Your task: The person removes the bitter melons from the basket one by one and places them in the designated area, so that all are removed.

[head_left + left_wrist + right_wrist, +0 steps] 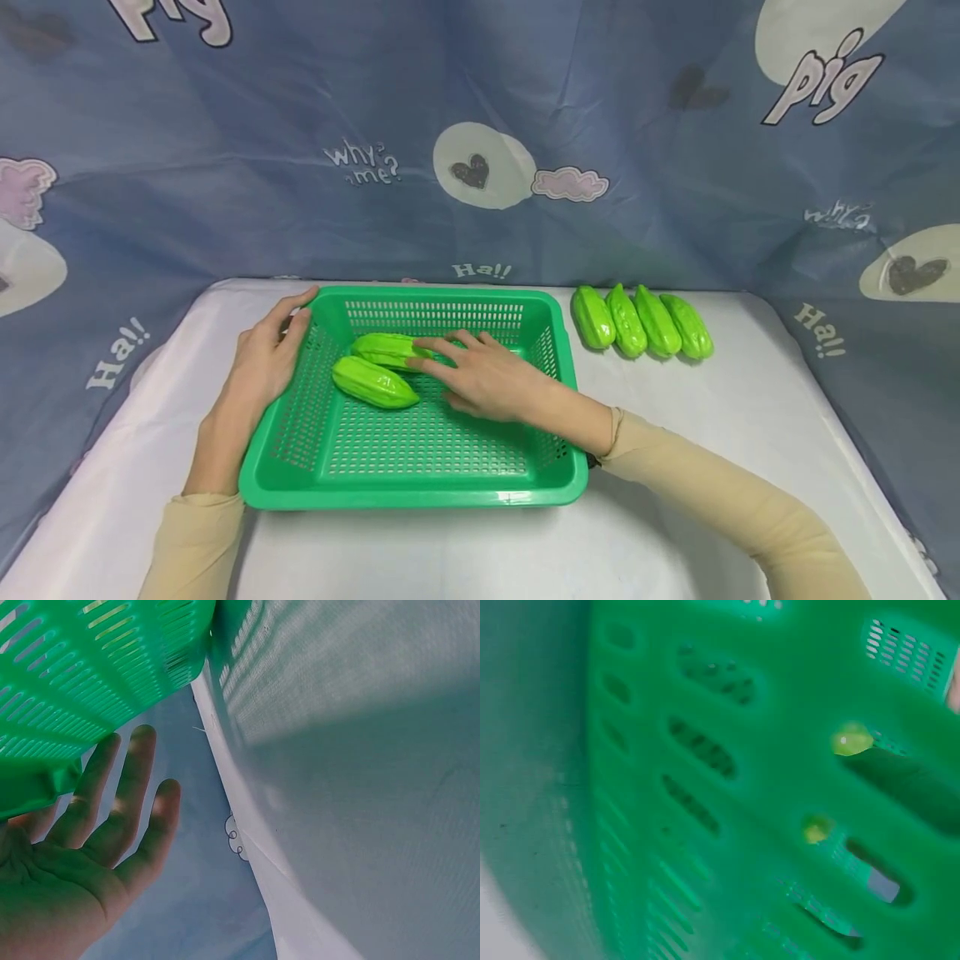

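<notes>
A green plastic basket (412,498) with slotted walls stands on the table. Two bright green ridged fruits, perhaps star fruits, lie inside it: a far fruit (386,350) and a near fruit (375,383). My right hand (487,379) reaches over the right wall into the basket, its extended fingertips at the right end of the far fruit. Beside the left wall is my left hand (266,354), touching the basket near its far left corner. In the left wrist view the left hand's fingers (135,780) are loosely straight against the outside. The right wrist view shows mostly basket wall (780,765); the right hand's fingers are hidden there.
Several more green ridged fruits (648,325) lie side by side in a row on the white tablecloth (675,400), right of the basket near the back edge. A blue printed cloth (360,225) hangs behind the table.
</notes>
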### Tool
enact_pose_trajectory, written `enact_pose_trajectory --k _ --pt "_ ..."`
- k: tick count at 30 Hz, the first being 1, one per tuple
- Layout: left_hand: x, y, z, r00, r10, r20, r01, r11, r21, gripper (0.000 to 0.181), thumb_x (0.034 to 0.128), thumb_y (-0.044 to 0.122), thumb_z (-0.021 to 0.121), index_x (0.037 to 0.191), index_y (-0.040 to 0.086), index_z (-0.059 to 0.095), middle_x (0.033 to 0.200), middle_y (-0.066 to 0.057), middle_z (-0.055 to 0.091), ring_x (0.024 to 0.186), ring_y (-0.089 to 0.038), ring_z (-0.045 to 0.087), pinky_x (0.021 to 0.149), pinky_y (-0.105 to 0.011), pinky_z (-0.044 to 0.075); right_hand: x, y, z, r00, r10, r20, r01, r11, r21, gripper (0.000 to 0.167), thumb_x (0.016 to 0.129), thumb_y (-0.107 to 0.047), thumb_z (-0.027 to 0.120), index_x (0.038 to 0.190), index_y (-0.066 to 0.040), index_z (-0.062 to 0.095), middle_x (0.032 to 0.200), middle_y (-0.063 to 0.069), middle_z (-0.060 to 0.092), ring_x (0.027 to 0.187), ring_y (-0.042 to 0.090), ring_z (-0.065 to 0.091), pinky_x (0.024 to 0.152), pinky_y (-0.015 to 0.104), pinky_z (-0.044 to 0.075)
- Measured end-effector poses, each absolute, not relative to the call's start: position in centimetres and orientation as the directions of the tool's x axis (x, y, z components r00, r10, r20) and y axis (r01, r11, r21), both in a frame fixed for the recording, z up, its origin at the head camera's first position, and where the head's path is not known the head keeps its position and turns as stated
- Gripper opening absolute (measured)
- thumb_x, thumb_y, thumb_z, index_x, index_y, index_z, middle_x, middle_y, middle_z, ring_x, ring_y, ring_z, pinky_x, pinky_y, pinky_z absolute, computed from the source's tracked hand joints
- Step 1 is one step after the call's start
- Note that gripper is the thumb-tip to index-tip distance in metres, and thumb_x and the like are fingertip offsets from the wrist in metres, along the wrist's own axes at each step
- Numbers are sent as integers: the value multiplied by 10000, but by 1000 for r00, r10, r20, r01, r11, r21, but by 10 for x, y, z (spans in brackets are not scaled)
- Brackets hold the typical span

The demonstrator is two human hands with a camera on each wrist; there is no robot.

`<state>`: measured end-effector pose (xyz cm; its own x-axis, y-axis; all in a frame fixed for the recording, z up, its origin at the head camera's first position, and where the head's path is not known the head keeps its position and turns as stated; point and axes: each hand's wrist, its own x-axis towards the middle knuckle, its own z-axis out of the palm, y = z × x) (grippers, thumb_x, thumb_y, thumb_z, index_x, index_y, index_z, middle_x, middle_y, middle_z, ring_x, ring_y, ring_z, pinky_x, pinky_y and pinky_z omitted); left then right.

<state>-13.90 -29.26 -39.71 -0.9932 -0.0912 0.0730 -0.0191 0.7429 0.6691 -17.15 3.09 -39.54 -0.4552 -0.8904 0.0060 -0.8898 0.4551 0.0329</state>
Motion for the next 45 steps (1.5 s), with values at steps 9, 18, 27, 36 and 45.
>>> enact_pose_trajectory --k 9,18,27,36,45 --pt "-140 -293 -398 -993 -85 87 -5 744 668 565 1183 494 298 1695 271 382 1614 -323 497 1395 -580 562 1109 -752 468 -172 27 -399 -442 -896 -34 -896 440 53 772 1077 -320 677 1725 -298 257 1814 -5 240 1592 317 420 1098 576 586" --pt "-139 -294 -398 -993 -79 93 3 744 668 558 1186 478 301 1694 262 384 1606 -326 503 1374 -578 579 1088 -750 481 -170 25 -400 -468 -884 -4 -881 466 82 745 1061 -331 702 1698 -282 319 1576 57 506 1397 276 564 989 438 625" --pt "-140 -296 -398 -991 -86 100 3 744 669 555 1187 472 305 1692 258 389 1551 -348 550 1356 -584 592 1081 -747 493 -173 26 -398 -471 -881 -35 -881 468 76 572 1087 -323 656 1621 -266 458 1781 75 266 1530 331 468 1073 525 602" --pt "-141 -293 -399 -991 -88 104 3 744 668 547 1188 466 311 1686 258 404 1543 -345 560 1346 -583 601 1078 -743 498 -165 39 -389 -480 -875 -64 -877 477 66 633 1078 -361 681 1648 -303 413 1764 69 318 1563 348 436 1107 579 575" --pt "-141 -294 -399 -990 -93 103 -2 751 660 543 1188 464 313 1684 262 408 1550 -331 561 1350 -574 603 1082 -737 498 -158 68 -366 -499 -863 -75 -866 498 41 654 1063 -376 709 1645 -319 415 1754 81 346 1559 368 437 1117 619 548"
